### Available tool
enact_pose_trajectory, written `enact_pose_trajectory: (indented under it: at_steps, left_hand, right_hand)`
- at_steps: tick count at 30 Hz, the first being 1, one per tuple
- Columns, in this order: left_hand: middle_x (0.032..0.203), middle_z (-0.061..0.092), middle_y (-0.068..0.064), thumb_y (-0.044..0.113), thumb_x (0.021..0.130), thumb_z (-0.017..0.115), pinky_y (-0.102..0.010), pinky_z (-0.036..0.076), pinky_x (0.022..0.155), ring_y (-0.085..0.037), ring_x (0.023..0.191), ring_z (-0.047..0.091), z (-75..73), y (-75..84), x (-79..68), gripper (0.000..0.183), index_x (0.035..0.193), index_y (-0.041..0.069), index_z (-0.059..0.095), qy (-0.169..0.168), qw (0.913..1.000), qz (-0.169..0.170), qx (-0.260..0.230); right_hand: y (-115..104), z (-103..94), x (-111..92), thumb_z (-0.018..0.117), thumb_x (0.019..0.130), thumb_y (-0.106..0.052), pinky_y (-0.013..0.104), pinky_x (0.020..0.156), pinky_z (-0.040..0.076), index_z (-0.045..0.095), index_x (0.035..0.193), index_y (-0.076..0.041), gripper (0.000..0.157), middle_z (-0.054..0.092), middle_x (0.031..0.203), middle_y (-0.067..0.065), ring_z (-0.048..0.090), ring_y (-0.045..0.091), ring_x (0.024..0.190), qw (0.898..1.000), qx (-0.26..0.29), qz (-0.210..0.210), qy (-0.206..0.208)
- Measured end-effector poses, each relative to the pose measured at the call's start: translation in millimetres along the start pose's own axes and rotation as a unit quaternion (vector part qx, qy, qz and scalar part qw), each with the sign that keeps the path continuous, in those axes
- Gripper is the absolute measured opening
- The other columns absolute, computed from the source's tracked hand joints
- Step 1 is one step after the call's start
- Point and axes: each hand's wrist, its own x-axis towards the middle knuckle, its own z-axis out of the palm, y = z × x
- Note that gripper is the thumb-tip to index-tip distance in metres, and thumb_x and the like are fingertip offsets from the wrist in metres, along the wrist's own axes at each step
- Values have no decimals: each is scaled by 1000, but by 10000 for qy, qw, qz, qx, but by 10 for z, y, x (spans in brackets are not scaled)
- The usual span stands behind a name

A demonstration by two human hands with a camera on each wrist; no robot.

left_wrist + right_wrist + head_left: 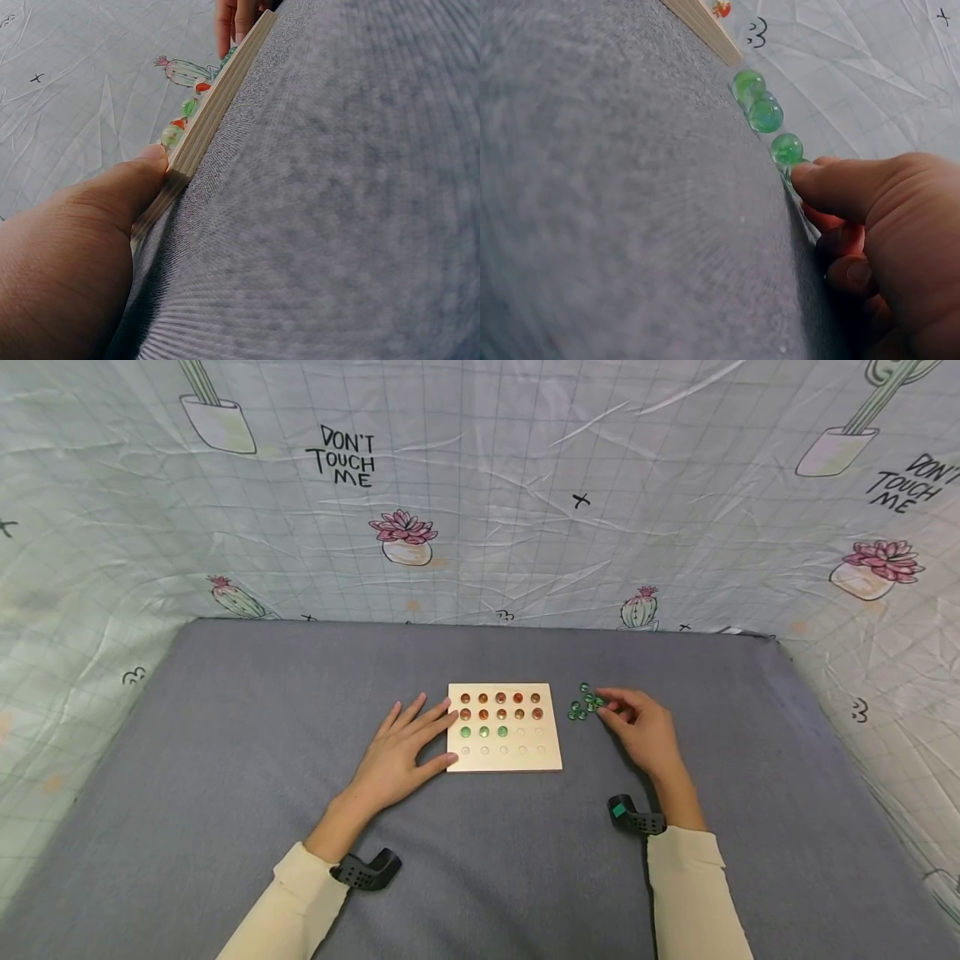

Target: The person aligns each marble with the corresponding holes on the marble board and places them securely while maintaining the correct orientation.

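Right hand (643, 727) pinches a green marble (599, 702) while left hand (397, 764) steadies the wooden board (512, 741)

The right thumb and forefinger meet around the green marble, grasping it at the near side of a small cluster; the other right fingers curl inward beneath. The loose green marbles (582, 715) lie just to the left of those fingertips, on the grey cloth of the table (225, 735). The right wrist view shows some of them lined up ahead of the thumb, with a corner of the board beyond.

The left fingers are spread and relaxed, clenched on nothing. Thumb and forefinger touch the board's left edge, the thumb lower down near its front corner, while the outer fingers splay away to the left. The board lies flat between the two hands, touching the left fingers and a little apart from the right ones.

To the right of the left fingertips, orange marbles (501, 714) fill the two far rows. Nearer the left thumb, three seated green marbles (483, 732) occupy the third row, starting from the side by those fingers; bare round hollows complete that row and make up the fourth, level with the thumb. Well beyond both sets of fingers hangs a printed cloth (480, 460) with potted plants and lettering.
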Motion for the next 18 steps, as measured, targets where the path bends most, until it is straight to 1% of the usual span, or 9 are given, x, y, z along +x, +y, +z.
enact_pose_trajectory:
  at_steps: [3, 8, 18]
  left_hand:
    - [148, 40, -1, 45, 90, 63, -51, 10, 114, -30, 141, 26, 0, -1, 0, 60, 142, 19, 50, -3, 10000, -3, 0]
    - [148, 40, -1, 45, 90, 63, -51, 10, 114, -30, 141, 25, 4, 3, 7, 60, 142, 19, 50, -1, 10000, -21, -4]
    - [148, 40, -1, 45, 90, 63, -51, 10, 114, -30, 141, 25, 9, 7, -3, 60, 142, 19, 49, -19, 10000, -55, -5]
  right_hand:
    - [-3, 17, 6, 71, 87, -7, 25, 55, 35, 71, 113, -6, 26, 59, 84, 6, 46, 15, 65, 9999, -113, -44, 13]
    - [-10, 37, 14, 70, 88, -7, 26, 54, 34, 72, 112, -6, 24, 58, 82, 6, 45, 15, 63, 9996, -261, 0, 65]
    - [-22, 56, 16, 72, 86, -8, 28, 54, 35, 73, 107, -5, 21, 59, 81, 7, 45, 16, 62, 9994, -288, -95, 189]
